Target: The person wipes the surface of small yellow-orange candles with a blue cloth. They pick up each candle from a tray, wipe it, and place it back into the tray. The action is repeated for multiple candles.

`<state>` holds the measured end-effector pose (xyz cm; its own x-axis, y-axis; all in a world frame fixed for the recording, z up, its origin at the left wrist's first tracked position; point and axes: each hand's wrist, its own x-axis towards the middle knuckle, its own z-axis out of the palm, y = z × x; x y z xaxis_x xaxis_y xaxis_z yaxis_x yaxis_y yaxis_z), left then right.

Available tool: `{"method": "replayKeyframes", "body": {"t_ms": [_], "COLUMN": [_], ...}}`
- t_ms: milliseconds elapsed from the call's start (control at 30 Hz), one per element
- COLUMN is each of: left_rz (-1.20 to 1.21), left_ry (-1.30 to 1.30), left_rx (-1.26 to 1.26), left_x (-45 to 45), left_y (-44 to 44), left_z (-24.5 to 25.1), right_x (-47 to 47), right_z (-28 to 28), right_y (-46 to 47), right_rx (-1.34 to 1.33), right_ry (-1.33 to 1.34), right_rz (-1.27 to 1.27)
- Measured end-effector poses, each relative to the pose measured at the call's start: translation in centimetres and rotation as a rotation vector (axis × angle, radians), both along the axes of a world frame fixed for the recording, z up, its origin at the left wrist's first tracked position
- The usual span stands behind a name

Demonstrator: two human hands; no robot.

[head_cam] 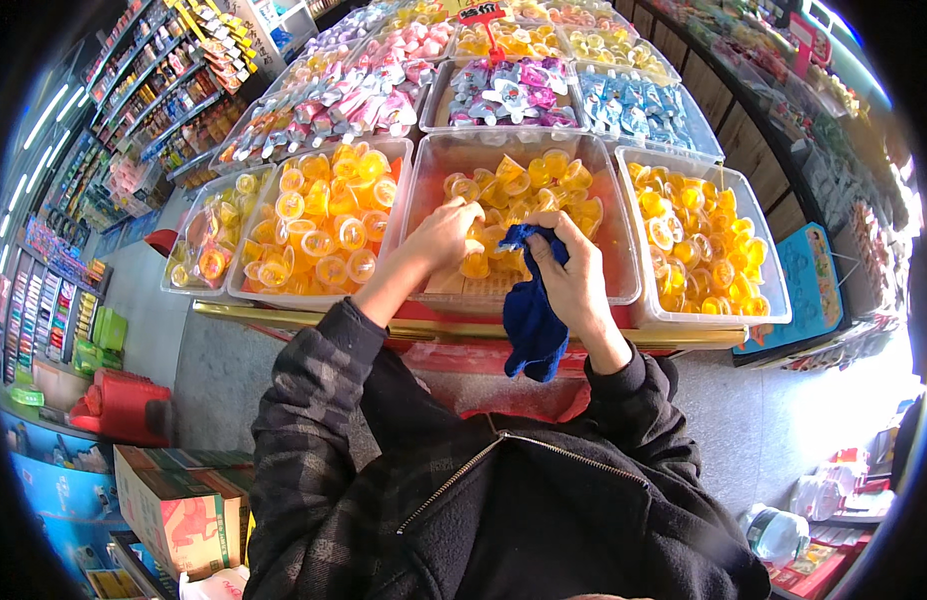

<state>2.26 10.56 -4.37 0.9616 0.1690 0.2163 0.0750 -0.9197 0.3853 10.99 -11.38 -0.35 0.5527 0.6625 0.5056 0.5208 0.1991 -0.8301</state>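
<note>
My right hand (572, 274) grips a dark blue cloth (535, 322), bunched at the top and hanging down over the front edge of the display. My left hand (448, 236) reaches into the middle clear plastic bin (621, 255), its fingers bent at the orange jelly cups (516, 184); whether it holds one cannot be told. The cups lie heaped toward the back of this bin, with a cardboard piece (463, 292) showing at its front.
More jelly cups fill a left bin (321, 217) and a right bin (703, 247). Behind stand bins of pouches (508, 94) and a red price sign (482, 13). A gold rail (261, 315) edges the display. A cardboard box (182, 510) stands lower left.
</note>
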Motion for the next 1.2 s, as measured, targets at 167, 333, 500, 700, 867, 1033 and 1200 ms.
{"method": "replayKeyframes", "body": {"t_ms": [167, 333, 500, 700, 867, 1033, 1200], "left_rz": [-0.083, 0.061, -0.201, -0.3, -0.409, -0.293, -0.272], "left_ry": [0.151, -0.01, -0.193, -0.377, -0.628, -0.632, -0.557], "left_rx": [0.005, -0.495, -1.476, -1.879, -1.93, -1.737, -1.619], "left_x": [1.3, 0.6, -2.1, -2.7, -2.4, -2.2, -2.7], "left_y": [1.7, -0.1, -7.4, -11.4, -12.7, -11.4, -10.8], "left_z": [1.2, 3.6, 4.8, 2.9, 4.4, 3.9, 3.0], "right_x": [-0.3, 0.5, 0.4, 0.8, 1.0, 1.4, 0.3], "right_z": [0.3, -0.2, 0.1, 0.5, -0.6, -1.1, 0.4], "right_y": [0.0, 0.1, 0.3, 0.3, 1.4, 0.0, 0.6], "right_rx": [-0.025, 0.087, 0.164, 0.17, 0.215, 0.387, 0.146], "right_ry": [-0.011, -0.073, -0.295, 0.092, 0.317, 0.314, -0.081], "right_rz": [-0.01, -0.049, 0.074, 0.06, -0.138, 0.211, 0.177]}}
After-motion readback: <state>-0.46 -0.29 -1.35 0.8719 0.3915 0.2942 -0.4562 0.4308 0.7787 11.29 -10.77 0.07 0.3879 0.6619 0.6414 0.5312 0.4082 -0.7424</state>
